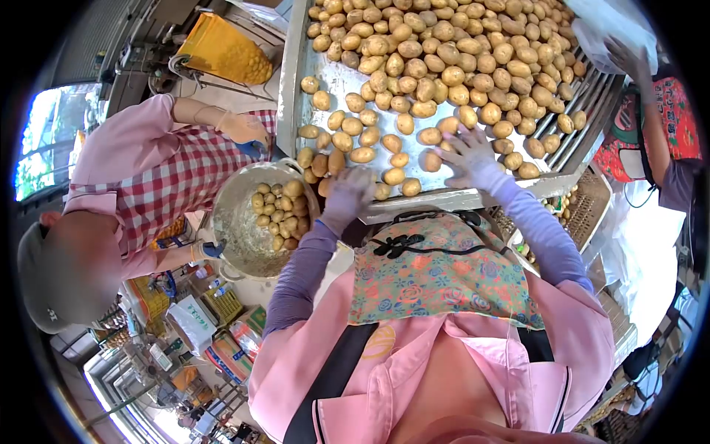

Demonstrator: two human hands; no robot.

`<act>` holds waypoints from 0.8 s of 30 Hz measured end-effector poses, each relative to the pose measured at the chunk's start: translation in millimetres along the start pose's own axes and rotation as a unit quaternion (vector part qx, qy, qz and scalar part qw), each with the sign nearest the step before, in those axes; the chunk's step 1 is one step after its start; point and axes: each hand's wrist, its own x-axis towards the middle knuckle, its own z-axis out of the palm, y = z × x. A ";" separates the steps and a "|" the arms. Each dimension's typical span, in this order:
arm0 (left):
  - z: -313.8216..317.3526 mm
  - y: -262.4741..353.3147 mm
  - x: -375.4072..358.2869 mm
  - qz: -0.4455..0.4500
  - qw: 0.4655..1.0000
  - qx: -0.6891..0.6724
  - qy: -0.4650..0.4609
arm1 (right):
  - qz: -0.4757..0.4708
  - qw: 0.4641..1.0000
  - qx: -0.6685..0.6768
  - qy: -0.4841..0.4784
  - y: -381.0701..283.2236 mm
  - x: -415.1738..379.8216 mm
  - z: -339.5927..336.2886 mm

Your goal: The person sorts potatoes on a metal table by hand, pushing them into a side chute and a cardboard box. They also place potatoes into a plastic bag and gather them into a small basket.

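Note:
Many potatoes (444,74) lie on a metal sorting table (384,211), piled at the far side and scattered nearer to me. My right hand (473,161), in a pale glove, has its fingers spread over the metal beside a few loose potatoes. My left hand (352,194), gloved as well, is low at the near left edge, next to a cluster of potatoes (325,164). Motion blurs its fingers, and what lies under the palm is hidden. Just left of it hangs a round metal pot (235,214) with several potatoes in its bottom.
On the left, a co-worker in a checked apron (185,166) steadies the pot. Another person's hand (629,59) touches a plastic bag (610,26) at the far right. A woven basket (592,203) stands below the table's right corner. A yellow sack (225,48) is at upper left.

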 end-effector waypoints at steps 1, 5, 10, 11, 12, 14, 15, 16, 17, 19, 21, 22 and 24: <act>-10.4 -9.8 6.3 -0.048 0.998 0.034 -0.027 | 0.016 1.000 -0.015 -0.011 -15.7 18.0 -3.3; -9.4 -62.3 55.7 -0.154 0.987 0.021 -0.052 | -0.097 0.995 0.000 -0.008 -69.6 86.4 11.1; 55.0 -38.4 100.7 -0.265 0.955 0.130 -0.031 | -0.200 0.977 0.028 0.071 -75.5 112.0 57.4; 70.8 -23.2 98.3 -0.242 0.963 0.115 -0.026 | -0.242 0.963 0.109 0.052 -54.8 110.0 60.7; 78.4 -7.3 86.7 -0.217 0.970 0.103 -0.021 | -0.281 0.940 0.189 0.034 -41.2 111.6 59.5; 64.4 -1.9 56.0 -0.073 0.997 0.019 -0.022 | -0.119 0.985 0.068 -0.107 -22.5 105.6 -35.8; 50.8 -6.3 45.1 -0.046 0.998 0.002 -0.043 | -0.092 0.989 0.110 0.038 8.3 97.8 -35.8; 40.6 -15.5 38.4 -0.016 0.998 -0.017 -0.065 | -0.060 0.970 0.147 0.182 52.3 89.2 -29.0; 44.9 -32.1 26.1 -0.039 0.998 -0.036 -0.036 | 0.028 0.959 -0.036 0.280 76.4 87.7 -22.6; 52.9 -57.8 22.5 -0.067 0.997 0.031 0.015 | 0.135 0.966 -0.084 0.203 97.9 93.8 -40.6; 39.2 -52.1 62.7 -0.063 0.989 0.124 0.051 | 0.263 0.958 -0.064 0.098 96.9 103.0 -70.9; 23.6 -38.1 82.7 -0.156 0.980 0.116 0.040 | 0.293 0.952 -0.030 0.083 83.2 105.3 -83.3; 13.5 -18.1 113.6 -0.244 0.963 0.112 0.038 | 0.341 0.938 -0.029 0.049 59.2 106.6 -109.6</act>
